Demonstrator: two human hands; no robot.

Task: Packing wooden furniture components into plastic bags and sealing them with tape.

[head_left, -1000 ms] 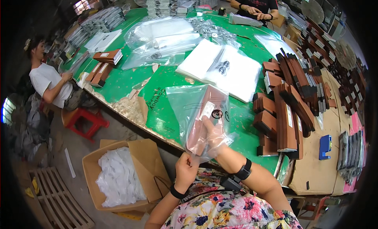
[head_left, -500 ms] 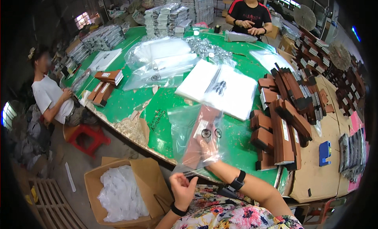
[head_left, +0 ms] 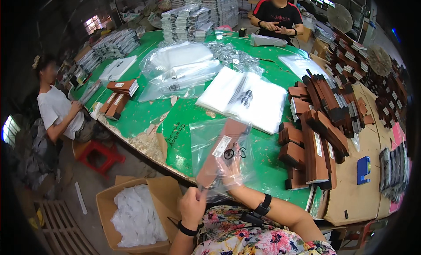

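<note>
A long, flat brown piece (head_left: 213, 160) with a white label and a dark near end lies slantwise inside a clear plastic bag (head_left: 249, 167) with black printed marks. My right hand (head_left: 230, 172) is within the bag, gripping the side of the piece; plastic and the piece partly cover its fingers. Closed at the near end is my left hand (head_left: 192, 206), its thumb and fingers at the dark tip of the piece, by the bag's mouth. Just beyond lies a stack of flat clear bags (head_left: 258, 103).
Brown pieces with black ends (head_left: 313, 145) are piled right of my hands. A blue tape dispenser (head_left: 363, 170) stands on cardboard. A carton (head_left: 107, 220) of crumpled plastic sits below left, near a red stool (head_left: 100, 157). Two co-workers, one left (head_left: 59, 105), one far right (head_left: 277, 16), are at the green table (head_left: 175, 119).
My left hand has closed and moved slightly left and up to the near end of the brown piece. The piece has shifted a little, and its dark end now shows.
</note>
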